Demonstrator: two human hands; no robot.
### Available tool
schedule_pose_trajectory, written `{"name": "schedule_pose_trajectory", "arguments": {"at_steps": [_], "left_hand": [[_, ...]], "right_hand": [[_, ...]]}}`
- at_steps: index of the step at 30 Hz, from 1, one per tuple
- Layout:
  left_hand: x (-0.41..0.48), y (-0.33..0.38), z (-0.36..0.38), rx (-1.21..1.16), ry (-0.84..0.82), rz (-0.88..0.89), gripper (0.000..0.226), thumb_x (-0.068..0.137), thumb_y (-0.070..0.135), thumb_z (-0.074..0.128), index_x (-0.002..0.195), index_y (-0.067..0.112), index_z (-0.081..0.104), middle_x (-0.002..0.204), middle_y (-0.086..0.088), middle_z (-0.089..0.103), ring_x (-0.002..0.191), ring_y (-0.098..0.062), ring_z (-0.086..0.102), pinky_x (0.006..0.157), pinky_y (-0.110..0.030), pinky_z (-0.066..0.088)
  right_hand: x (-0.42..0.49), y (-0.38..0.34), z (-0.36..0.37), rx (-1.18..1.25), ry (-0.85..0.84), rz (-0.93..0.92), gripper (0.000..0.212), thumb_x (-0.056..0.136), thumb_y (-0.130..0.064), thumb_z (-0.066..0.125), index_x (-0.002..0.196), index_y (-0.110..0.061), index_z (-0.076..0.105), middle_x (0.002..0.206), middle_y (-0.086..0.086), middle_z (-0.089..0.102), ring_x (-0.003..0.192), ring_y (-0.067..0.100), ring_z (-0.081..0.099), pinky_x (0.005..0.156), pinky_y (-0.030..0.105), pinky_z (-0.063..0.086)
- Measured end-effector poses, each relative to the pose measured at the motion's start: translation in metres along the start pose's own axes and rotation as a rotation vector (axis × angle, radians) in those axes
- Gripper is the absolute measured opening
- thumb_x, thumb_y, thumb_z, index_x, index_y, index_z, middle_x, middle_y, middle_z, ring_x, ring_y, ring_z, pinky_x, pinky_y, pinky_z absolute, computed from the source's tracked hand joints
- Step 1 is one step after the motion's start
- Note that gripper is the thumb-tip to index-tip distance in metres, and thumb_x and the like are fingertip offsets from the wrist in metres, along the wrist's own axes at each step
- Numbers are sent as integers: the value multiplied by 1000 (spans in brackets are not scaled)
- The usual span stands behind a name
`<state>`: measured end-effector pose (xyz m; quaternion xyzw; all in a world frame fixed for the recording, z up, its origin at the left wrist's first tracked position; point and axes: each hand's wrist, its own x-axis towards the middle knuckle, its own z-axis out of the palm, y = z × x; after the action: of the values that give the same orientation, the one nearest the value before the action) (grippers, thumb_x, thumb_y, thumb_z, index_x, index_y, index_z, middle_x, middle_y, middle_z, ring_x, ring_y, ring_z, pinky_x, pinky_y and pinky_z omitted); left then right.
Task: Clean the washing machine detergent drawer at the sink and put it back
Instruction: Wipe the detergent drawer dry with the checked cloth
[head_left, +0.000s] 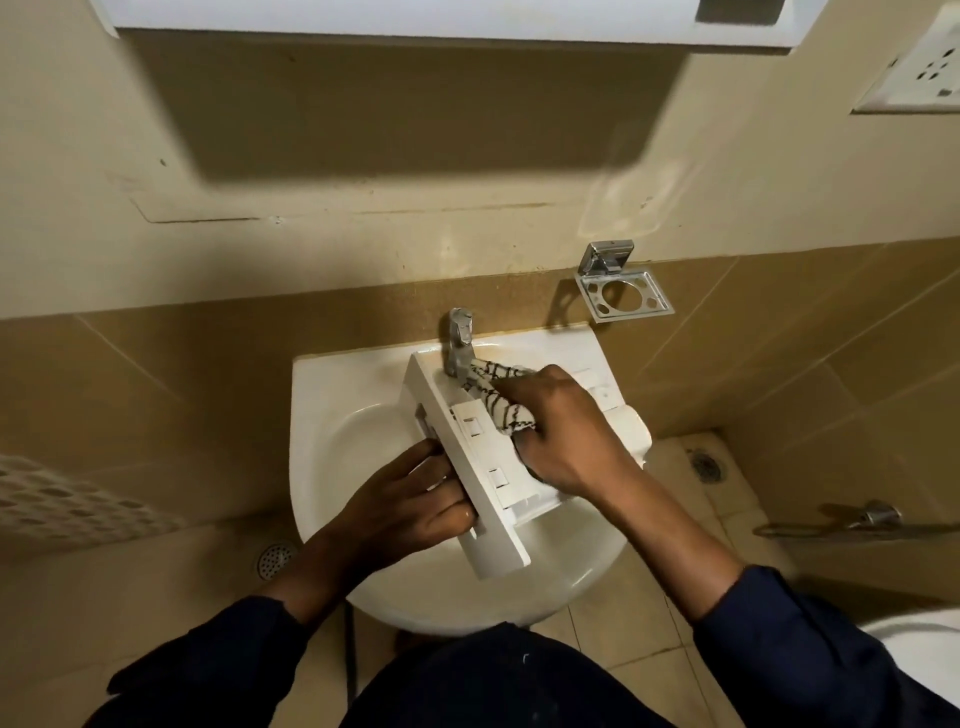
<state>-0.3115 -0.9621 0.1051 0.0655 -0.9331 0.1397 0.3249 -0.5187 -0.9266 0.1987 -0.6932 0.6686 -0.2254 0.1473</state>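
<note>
The white detergent drawer (470, 457) lies tilted across the white sink (332, 415), its far end under the chrome tap (460, 343). My left hand (410, 504) grips the drawer's front panel from the left side. My right hand (561, 431) grips a white cloth with black stripes (498, 395) and presses it into the drawer's compartment near the tap. No water stream is visible.
A chrome soap holder (623, 291) is fixed to the wall right of the tap. A wall socket (919, 73) sits at the upper right. Floor drains (275, 558) lie left and right of the sink. A hose fitting (878, 517) is at the right.
</note>
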Motion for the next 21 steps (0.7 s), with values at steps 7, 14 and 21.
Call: {"name": "schedule_pose_trajectory", "arguments": {"at_steps": [7,14,21], "left_hand": [[4,5,-6,-26,-16,-35,8,91,14,69,88,15,77,105,-7,74,116,-27,58,110,-45,40],[10,4,-11,-85,-17,-121,10,92,10,67,85,8,74,105,-14,73,121,-33,56,115,-47,33],[29,4,-10,-164,-7,-167,12,91,7,67,100,3,73,111,-19,69,119,-35,59,105,-51,44]], "right_hand": [[21,61,-20,-127,-11,174,57,72,-3,63,127,-19,63,113,13,69,105,28,55,76,27,39],[9,10,-49,216,98,-14,51,74,-19,50,123,-7,63,122,4,63,108,7,54,89,9,43],[-18,-18,-42,42,-125,-386,73,54,8,40,119,-10,68,135,8,57,133,20,44,100,37,47]]}}
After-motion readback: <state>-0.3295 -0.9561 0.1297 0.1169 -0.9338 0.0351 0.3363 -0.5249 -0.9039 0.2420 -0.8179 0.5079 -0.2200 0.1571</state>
